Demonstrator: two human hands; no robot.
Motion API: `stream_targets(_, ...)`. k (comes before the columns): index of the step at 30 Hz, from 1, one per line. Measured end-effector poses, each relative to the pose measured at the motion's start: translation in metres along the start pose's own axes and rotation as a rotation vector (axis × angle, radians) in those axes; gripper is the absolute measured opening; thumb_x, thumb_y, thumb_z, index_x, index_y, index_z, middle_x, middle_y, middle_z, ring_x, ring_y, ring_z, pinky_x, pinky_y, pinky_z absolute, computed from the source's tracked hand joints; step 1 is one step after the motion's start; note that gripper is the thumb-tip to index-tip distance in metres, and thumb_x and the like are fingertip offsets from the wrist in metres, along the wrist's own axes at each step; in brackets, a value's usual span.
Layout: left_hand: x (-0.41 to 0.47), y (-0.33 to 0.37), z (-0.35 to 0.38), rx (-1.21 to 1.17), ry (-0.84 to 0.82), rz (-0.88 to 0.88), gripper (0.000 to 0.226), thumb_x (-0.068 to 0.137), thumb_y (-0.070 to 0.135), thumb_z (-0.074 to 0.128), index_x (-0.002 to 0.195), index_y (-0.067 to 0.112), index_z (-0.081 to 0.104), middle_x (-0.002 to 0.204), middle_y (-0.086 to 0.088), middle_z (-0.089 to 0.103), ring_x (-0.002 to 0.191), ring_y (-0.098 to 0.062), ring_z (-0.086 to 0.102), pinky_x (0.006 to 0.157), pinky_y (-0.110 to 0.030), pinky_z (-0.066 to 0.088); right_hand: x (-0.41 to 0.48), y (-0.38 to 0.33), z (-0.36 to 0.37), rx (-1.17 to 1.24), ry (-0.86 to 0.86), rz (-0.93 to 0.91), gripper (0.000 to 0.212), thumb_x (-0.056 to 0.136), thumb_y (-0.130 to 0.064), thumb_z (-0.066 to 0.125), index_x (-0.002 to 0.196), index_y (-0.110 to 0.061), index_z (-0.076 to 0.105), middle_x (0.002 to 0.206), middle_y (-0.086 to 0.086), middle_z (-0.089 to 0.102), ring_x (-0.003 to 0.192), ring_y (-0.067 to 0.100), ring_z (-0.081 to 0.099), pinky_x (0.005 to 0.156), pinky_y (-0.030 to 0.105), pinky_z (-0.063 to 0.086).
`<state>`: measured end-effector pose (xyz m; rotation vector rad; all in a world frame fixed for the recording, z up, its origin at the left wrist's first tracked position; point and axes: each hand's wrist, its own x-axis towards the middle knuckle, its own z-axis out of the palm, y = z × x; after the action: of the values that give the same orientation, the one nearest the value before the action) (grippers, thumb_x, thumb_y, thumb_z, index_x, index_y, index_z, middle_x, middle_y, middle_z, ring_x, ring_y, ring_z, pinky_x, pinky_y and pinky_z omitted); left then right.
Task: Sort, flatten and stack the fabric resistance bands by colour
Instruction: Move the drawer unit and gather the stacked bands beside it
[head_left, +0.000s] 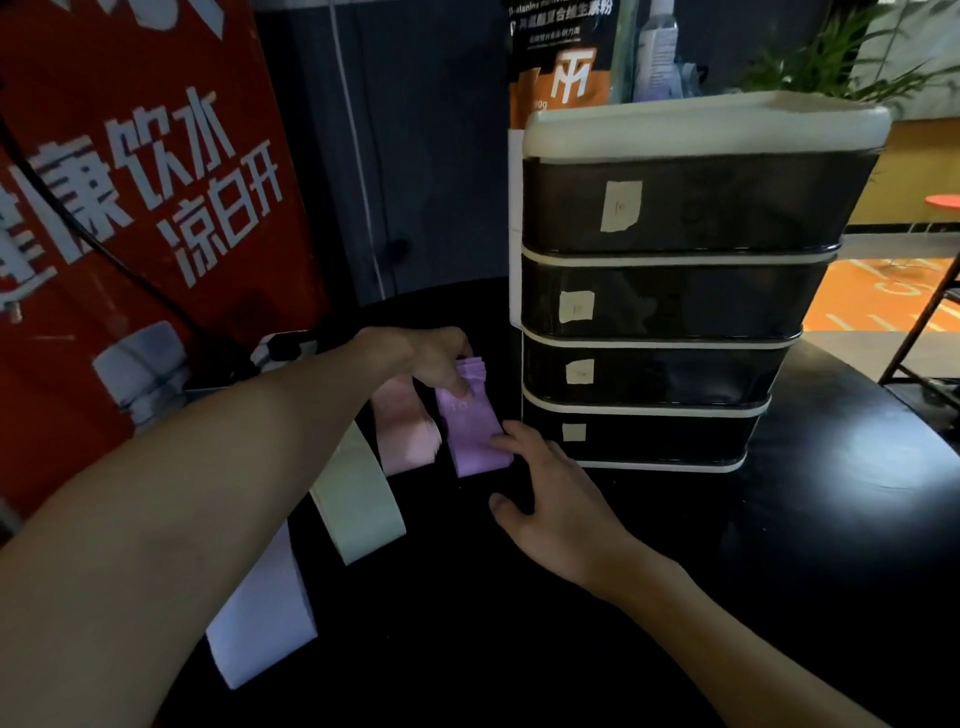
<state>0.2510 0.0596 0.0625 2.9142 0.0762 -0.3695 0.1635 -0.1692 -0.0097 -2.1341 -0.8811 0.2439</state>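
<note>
Flat purple band stack (474, 434): left fingers (458, 385) pinching it, right fingers (511, 442) straight, touching it.

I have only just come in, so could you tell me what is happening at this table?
A person is working on the purple stack on the black table: the left hand pinches its far end, and the right hand touches its near end with straight fingers. A pink stack, a pale green band and a pale lilac band lie alongside to the left. A drawer unit stands at the right.
</note>
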Motion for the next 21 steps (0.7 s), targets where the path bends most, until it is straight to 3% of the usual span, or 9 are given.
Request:
stream_targets(4,-0.010,0.003,-0.006,-0.046,0.065,0.046,0.051,0.086,0.024,0.076,0.132,0.013,0.056,0.124,-0.003,0.060,0.113,-0.020,0.059,0.099,-0.038,0.052,-0.002,-0.001,0.000,0.005,0.034,-0.008,0.066,0.088,-0.027,0.062,0.146,-0.033,0.031,0.140,-0.014,0.045,0.127,0.007,0.041,0.106,0.025,0.034)
stream_targets(7,-0.031,0.008,-0.019,-0.068,0.127,0.123,0.053,0.085,0.022,0.076,0.133,0.012,0.055,0.129,-0.003,0.058,0.113,-0.019,0.057,0.092,-0.029,0.049,-0.003,-0.001,0.000,0.047,0.045,-0.004,0.061,0.087,-0.027,0.063,0.141,-0.034,0.038,0.137,-0.014,0.047,0.127,0.005,0.043,0.109,0.027,0.036)
stream_targets(9,-0.056,0.017,-0.028,-0.095,0.175,0.181,0.040,0.085,0.016,0.076,0.122,0.012,0.061,0.121,-0.005,0.063,0.108,-0.022,0.061,0.090,-0.033,0.051,-0.005,-0.003,-0.001,0.123,0.066,0.014,0.057,0.088,-0.025,0.065,0.138,-0.035,0.040,0.133,-0.014,0.049,0.124,0.002,0.046,0.109,0.030,0.039)
stream_targets(11,-0.087,0.028,-0.035,-0.141,0.213,0.260,0.029,0.086,0.009,0.073,0.114,0.011,0.065,0.113,-0.006,0.066,0.104,-0.022,0.063,0.092,-0.035,0.052,-0.010,-0.008,-0.004,0.207,0.126,0.029,0.058,0.089,-0.022,0.068,0.139,-0.030,0.041,0.130,-0.014,0.049,0.120,0.001,0.047,0.104,0.023,0.041)
stream_targets(14,-0.137,0.046,-0.043,-0.230,0.258,0.351,0.030,0.087,0.007,0.073,0.115,0.015,0.065,0.108,0.003,0.068,0.099,-0.009,0.064,0.088,-0.021,0.051,-0.022,-0.011,-0.008,0.299,0.227,0.037,0.064,0.085,-0.028,0.073,0.138,-0.033,0.037,0.128,-0.011,0.048,0.117,0.002,0.049,0.095,0.019,0.042)
stream_targets(18,-0.182,0.067,-0.039,-0.383,0.356,0.442,0.032,0.086,0.005,0.074,0.115,0.014,0.065,0.100,0.006,0.068,0.088,-0.003,0.065,0.078,-0.017,0.052,-0.048,-0.016,-0.015,0.466,0.130,0.039,0.085,0.077,-0.041,0.079,0.146,-0.030,0.030,0.131,-0.011,0.054,0.119,0.003,0.055,0.101,0.029,0.046)
stream_targets(20,-0.195,0.078,-0.031,-0.494,0.379,0.467,0.033,0.086,0.005,0.074,0.115,0.016,0.064,0.099,0.007,0.068,0.088,-0.003,0.066,0.080,-0.019,0.053,-0.065,-0.019,-0.025,0.655,0.093,0.050,0.081,0.071,-0.046,0.082,0.138,-0.028,0.040,0.126,-0.006,0.061,0.111,0.009,0.064,0.091,0.031,0.053)
stream_targets(21,-0.199,0.083,-0.024,-0.547,0.384,0.475,0.034,0.086,0.005,0.074,0.116,0.017,0.064,0.099,0.006,0.068,0.089,-0.003,0.066,0.081,-0.020,0.054,-0.075,-0.021,-0.031,0.699,0.091,0.062,0.070,0.073,-0.044,0.081,0.130,-0.025,0.047,0.120,-0.003,0.065,0.103,0.010,0.068,0.083,0.028,0.055)
